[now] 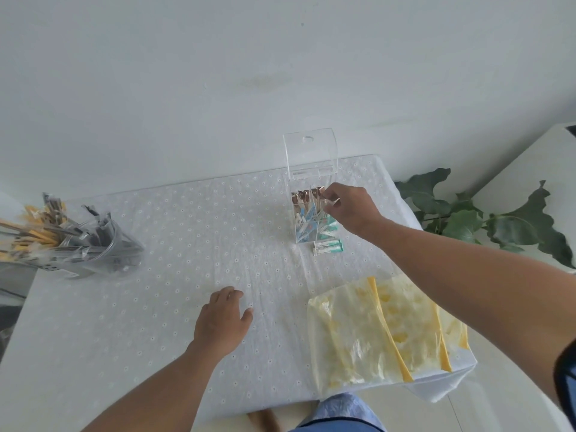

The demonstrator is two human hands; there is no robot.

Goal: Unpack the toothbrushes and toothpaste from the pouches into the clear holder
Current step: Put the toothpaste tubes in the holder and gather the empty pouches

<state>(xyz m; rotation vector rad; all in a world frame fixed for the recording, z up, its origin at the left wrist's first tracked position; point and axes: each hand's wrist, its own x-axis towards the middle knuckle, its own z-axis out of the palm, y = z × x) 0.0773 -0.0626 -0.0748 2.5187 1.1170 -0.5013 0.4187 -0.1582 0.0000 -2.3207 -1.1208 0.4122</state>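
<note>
Far left, 9 o'clock on the table (156, 307): clear tub (93, 254) tipped on its side, stuffed with wrapped sticks, yellow and grey; not part of this job.

Centre, 6 o'clock: left hand (222, 319) flat on the cloth, fingers relaxed and slightly spread, holding nothing.

Right of centre, 12 o'clock: clear holder (307, 213), upright acrylic box, lid raised at the back. Already part filled with toothbrushes (304, 218) standing on end, heads in shiny wrap at the top. Stiff walls, likely slick and light; liable to slide or tip if nudged from above, so best steadied low on a side wall.

Just in front of the holder, touching its base: small toothpaste tubes (328, 246) with green caps, lying flat. Light, soft-bodied; best taken across the middle with a fingertip pinch.

At the holder's mouth, 1 o'clock: right hand (349, 210), fingers curled down onto the tops of the packed items, thumb and forefinger close together. Seems to pinch a wrapper tip; what exactly sits between them cannot be told.

Right, 4 o'clock: two yellow zip pouches (383, 332) lying flat and overlapping at the table edge, limp, crinkly film, apparently emptied.
</note>
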